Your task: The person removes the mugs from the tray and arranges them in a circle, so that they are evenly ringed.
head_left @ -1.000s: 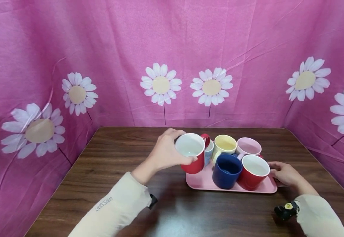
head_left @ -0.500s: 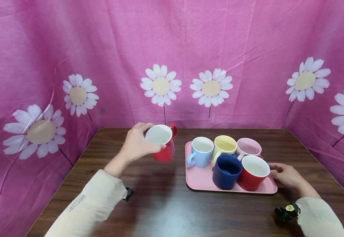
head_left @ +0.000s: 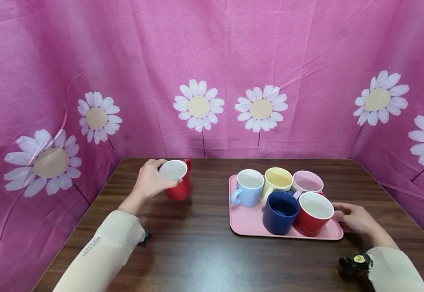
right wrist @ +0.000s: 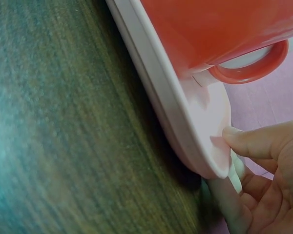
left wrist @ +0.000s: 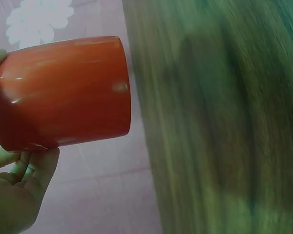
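My left hand (head_left: 149,178) grips a red mug (head_left: 179,190) with a white inside, thumb on the near side and fingers round the far side near the rim. The mug's handle points to the back right. In the left wrist view the mug (left wrist: 63,95) shows its plain red side, the fingertips at its wall. At the right, my right hand (head_left: 358,221) pinches the right end of a pink tray (head_left: 244,222). The right wrist view shows the thumb (right wrist: 244,141) on the tray's rim and the other fingers partly hidden under it.
On the tray stand a light blue mug (head_left: 250,190), a yellow mug (head_left: 275,181) and a pink mug (head_left: 308,183) behind, with a navy mug (head_left: 279,217) and another red mug (head_left: 308,225) in front. A pink flowered cloth (head_left: 212,52) hangs around the wooden table (head_left: 204,243).
My left hand has carried the red mug leftward from over the tray's left end, then down close to the table at the left. The right hand stays at the tray's right end.
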Action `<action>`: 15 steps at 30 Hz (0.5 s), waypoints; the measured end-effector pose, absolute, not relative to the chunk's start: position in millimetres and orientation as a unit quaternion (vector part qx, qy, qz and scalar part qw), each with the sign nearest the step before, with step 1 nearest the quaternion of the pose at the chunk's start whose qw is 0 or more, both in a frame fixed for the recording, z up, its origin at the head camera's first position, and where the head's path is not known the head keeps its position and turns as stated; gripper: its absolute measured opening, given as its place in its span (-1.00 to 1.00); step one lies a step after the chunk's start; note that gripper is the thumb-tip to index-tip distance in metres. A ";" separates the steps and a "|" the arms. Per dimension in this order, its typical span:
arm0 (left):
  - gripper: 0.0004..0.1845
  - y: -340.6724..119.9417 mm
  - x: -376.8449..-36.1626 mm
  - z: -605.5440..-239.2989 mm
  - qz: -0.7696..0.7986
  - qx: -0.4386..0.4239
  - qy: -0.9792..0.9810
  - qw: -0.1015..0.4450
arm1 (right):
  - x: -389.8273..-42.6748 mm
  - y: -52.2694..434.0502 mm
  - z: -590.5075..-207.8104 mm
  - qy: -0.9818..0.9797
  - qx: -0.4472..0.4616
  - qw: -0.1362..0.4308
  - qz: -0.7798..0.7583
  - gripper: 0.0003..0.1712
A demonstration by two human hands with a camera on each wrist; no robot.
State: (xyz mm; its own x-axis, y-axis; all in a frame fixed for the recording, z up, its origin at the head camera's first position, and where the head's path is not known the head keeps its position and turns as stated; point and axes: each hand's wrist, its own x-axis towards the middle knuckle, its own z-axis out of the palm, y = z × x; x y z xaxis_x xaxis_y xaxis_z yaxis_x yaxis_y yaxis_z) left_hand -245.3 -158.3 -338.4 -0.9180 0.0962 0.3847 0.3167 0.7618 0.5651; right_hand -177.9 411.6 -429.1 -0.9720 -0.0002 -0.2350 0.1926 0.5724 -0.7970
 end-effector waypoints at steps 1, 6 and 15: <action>-0.37 -161.0 -247.3 -340.7 -0.325 -0.108 -0.924 0.169 | -177.5 411.8 -429.6 0.879 0.055 0.105 -0.462 -0.40; -0.36 -171.9 -256.4 -350.1 -0.320 -0.091 -0.930 0.156 | -176.0 412.5 -431.2 0.876 0.050 0.101 -0.469 -0.39; -0.34 -179.5 -271.7 -365.5 -0.316 -0.078 -0.934 0.144 | -176.8 412.3 -432.7 0.875 0.055 0.099 -0.470 -0.39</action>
